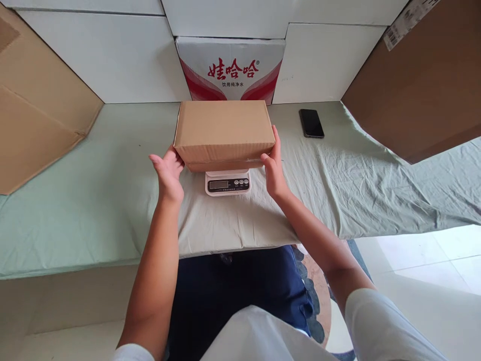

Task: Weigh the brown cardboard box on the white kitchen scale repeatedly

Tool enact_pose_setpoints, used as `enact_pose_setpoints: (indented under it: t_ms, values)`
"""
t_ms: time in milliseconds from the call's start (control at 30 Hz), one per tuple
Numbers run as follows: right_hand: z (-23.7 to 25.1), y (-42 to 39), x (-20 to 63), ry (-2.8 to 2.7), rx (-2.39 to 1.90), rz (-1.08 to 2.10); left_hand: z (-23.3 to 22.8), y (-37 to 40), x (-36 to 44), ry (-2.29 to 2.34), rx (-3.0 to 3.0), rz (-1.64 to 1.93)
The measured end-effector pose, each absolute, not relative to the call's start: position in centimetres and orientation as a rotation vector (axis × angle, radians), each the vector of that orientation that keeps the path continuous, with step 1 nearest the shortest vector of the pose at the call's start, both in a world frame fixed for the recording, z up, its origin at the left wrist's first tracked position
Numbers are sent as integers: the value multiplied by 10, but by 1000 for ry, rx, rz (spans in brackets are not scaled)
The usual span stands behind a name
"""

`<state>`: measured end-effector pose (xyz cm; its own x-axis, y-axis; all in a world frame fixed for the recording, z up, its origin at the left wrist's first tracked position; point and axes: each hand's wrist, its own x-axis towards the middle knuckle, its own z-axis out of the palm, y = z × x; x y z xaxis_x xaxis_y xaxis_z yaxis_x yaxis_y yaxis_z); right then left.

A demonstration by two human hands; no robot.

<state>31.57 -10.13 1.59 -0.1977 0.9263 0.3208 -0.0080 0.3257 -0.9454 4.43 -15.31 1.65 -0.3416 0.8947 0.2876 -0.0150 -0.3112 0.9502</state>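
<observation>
Steadying, seemingly, a brown rectangular cardboard box [225, 125] over a white plastic scale [227, 184] at six o'clock: left hand [170, 175] splayed against it at eight, right hand [274, 170] gripping at four; release would need balance.

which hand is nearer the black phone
Right. The right hand is at the box's right side, left of the phone and closer to the person; the left hand is at the box's left side, farther from the phone.
</observation>
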Motion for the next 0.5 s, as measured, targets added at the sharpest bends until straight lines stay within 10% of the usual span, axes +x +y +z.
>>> enact_pose_setpoints:
  t_ms: [500]
  values:
    - [16,-102,321,-1524,-897,1036,19,-154,37,1235,1179,1730]
